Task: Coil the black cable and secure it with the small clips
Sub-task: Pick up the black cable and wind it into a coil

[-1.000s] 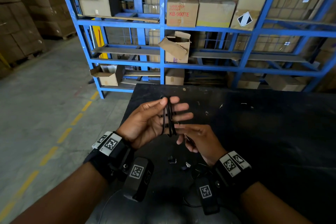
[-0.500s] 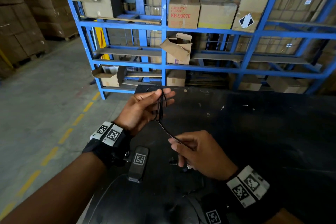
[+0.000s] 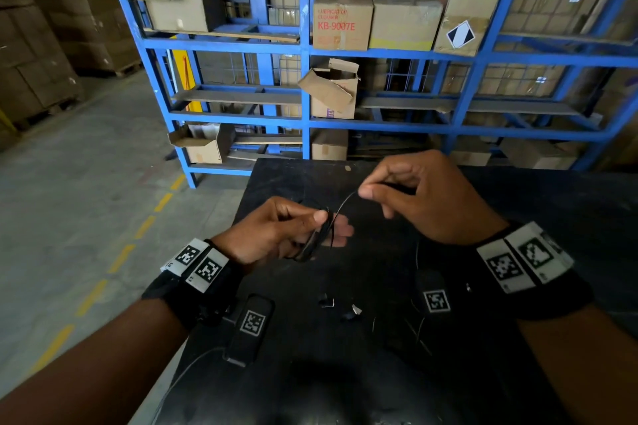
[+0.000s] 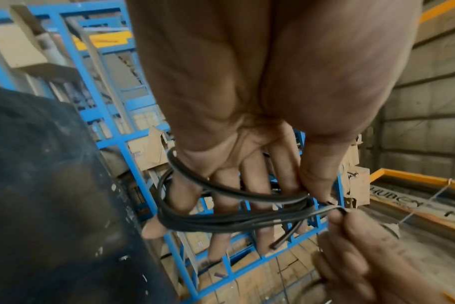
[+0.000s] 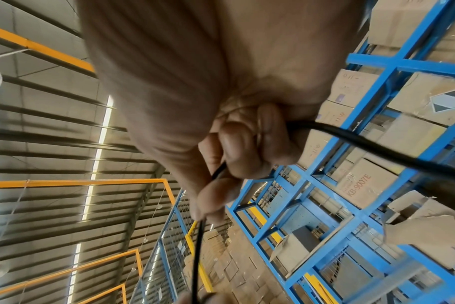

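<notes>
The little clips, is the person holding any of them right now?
No, the small clips lie loose on the black table, below both hands.

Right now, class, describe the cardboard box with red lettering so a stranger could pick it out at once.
Start at the blue rack behind the black table. On its upper shelf, just right of the middle upright, stands the box. Its neighbours are plain or carry a black-and-white diamond label; it alone bears red print ending KB-9007E.
</notes>
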The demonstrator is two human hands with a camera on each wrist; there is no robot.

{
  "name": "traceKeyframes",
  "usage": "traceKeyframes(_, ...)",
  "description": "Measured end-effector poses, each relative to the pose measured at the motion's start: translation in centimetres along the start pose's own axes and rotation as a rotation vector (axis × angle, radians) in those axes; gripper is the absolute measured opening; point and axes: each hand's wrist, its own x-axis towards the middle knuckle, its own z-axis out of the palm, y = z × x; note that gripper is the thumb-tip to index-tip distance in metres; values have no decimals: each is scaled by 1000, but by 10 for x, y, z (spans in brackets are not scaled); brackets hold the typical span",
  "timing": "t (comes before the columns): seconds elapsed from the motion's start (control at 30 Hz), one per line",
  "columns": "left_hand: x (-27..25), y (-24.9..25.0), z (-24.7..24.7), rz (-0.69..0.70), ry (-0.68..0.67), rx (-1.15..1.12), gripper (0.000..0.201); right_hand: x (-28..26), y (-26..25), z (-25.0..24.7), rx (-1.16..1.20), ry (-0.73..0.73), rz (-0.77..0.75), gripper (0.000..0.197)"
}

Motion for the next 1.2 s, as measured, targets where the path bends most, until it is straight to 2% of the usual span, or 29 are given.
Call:
traceKeyframes(0.13,-4,3,10,-10,-93,-127,38,10,21,8,133,68,-25,9)
traceKeyframes(0.33,-3,4,18,-20,-143,-121,36,8,43,29,289,70,-7,10)
traceKeyframes(0.53,-2,2,20,52,-217,-388,41,-9,57,52,526,53,162,25)
traceKeyframes(0.7,6,3,21,132,-220,-591,42,-27,65,86,687,58,313,32)
traceKeyframes(0.8,13,4,19,170,-145,-632,41,-36,63,102,721,32,384,23)
traceKeyframes(0.93,20,10,7,201,-7,-582,39,-52,56,114,686,-34,399,28)
traceKeyframes(1.07,24,13,-11,201,204,-417,38,-63,40,114,547,-141,386,27)
traceKeyframes(1.2,20,8,-14,171,297,-179,37,-61,18,94,334,-152,286,17)
